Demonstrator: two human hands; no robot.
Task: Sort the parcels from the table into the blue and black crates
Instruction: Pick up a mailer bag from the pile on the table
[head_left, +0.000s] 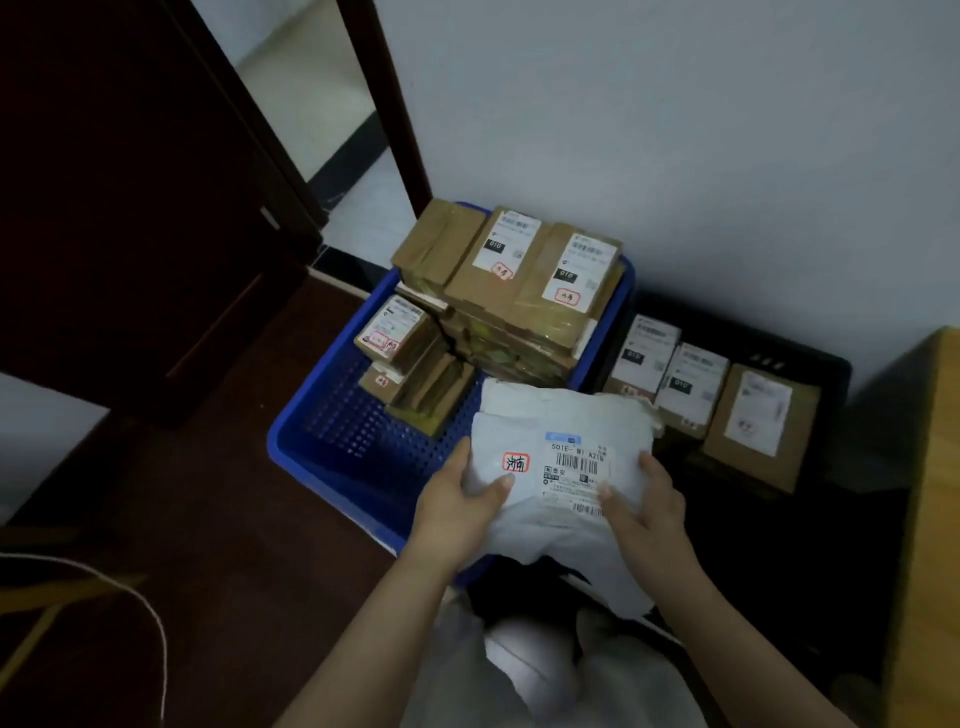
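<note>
I hold a soft white bag parcel (558, 441) with a shipping label and a red-framed mark, above the near right corner of the blue crate (332, 441). My left hand (460, 493) grips its left edge, thumb on top. My right hand (644, 493) grips its right edge, thumb on the label. The blue crate on the floor holds several stacked brown cardboard parcels (524, 291) with white labels. To its right stands the black crate (810, 358) with three labelled parcels (696, 384) side by side.
A wooden table corner (930, 493) stands at the right edge. A dark red door (130, 208) and its frame are at the left, a white wall behind the crates. A white cord (150, 613) lies on the dark floor at the lower left.
</note>
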